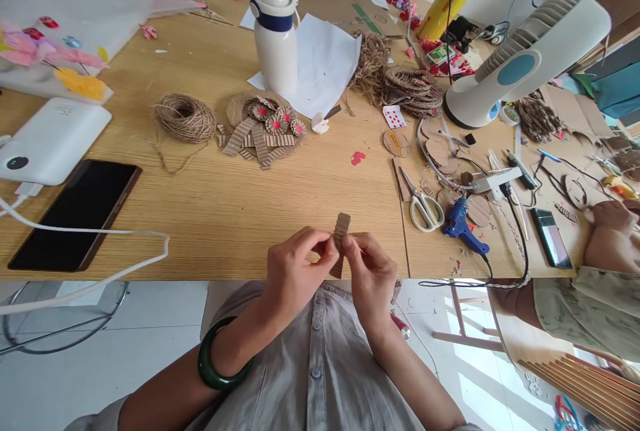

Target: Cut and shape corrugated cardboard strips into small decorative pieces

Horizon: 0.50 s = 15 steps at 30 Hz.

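A short strip of corrugated cardboard (341, 224) stands upright between my hands at the table's front edge. My left hand (300, 263) pinches its left side with thumb and forefinger. On the other side, my right hand (369, 271) grips the strip with thumb and fingers. Farther back lies a round cardboard piece (239, 110) bearing corrugated strips and several small cardboard flowers with red centres. A coil of twine (185, 118) rests to its left. Small red paper pieces (358, 158) lie on the wood behind my hands.
Scissors (424, 208) and a blue glue gun (463, 226) with its cable lie at right. A white bottle (276, 38) and a white fan (520, 58) stand behind. Left are a phone (75, 214) and a white power bank (53, 141). Another person's hand (610, 228) is at far right.
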Available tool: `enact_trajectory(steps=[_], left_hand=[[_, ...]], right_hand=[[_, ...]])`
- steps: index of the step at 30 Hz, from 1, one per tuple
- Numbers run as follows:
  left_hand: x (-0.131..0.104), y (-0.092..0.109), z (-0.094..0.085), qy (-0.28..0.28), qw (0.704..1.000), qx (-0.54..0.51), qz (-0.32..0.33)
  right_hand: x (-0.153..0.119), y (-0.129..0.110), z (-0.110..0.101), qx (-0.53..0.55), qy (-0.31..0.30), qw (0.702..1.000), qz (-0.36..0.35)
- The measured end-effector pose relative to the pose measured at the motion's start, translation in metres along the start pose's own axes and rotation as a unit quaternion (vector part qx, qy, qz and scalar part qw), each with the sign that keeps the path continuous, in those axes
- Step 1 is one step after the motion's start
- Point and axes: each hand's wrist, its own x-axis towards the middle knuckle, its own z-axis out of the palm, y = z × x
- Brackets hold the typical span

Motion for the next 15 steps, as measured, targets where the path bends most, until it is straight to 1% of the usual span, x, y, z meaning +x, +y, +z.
enact_trajectory(steps=[2,3,4,6,7,9,11,13,14,15], left_hand=[[0.004,-0.001,0.000,-0.022,0.994,-0.090,-0.058],[0.006,-0.001,-0.001,-0.040,0.985,-0.142,-0.092],[0.007,-0.002,-0.001,-0.055,0.972,-0.191,-0.123],[0.008,-0.003,0.000,-0.079,0.947,-0.266,-0.163],[0.007,-0.003,0.001,-0.094,0.936,-0.291,-0.174],[0.005,-0.004,0.004,-0.146,0.919,-0.317,-0.185],[0.002,-0.006,0.006,-0.192,0.912,-0.304,-0.197],[0.002,-0.008,0.005,-0.184,0.920,-0.271,-0.215],[0.002,-0.010,0.004,-0.176,0.922,-0.263,-0.222],[0.003,-0.011,0.002,-0.174,0.922,-0.261,-0.228]], right_hand=[[0.004,0.005,-0.003,0.061,-0.014,0.995,0.075],[0.006,0.008,-0.004,0.082,-0.017,0.992,0.096],[0.007,0.010,-0.005,0.097,-0.017,0.989,0.107],[0.008,0.014,-0.004,0.111,-0.003,0.988,0.108],[0.008,0.014,-0.002,0.113,0.006,0.988,0.102],[0.009,0.014,0.001,0.109,0.015,0.991,0.081],[0.014,0.014,-0.002,0.075,-0.013,0.996,0.045],[0.026,0.016,-0.017,0.002,-0.040,0.999,-0.007],[0.035,0.019,-0.029,-0.050,-0.037,0.997,-0.042],[0.045,0.023,-0.044,-0.109,-0.001,0.991,-0.076]])
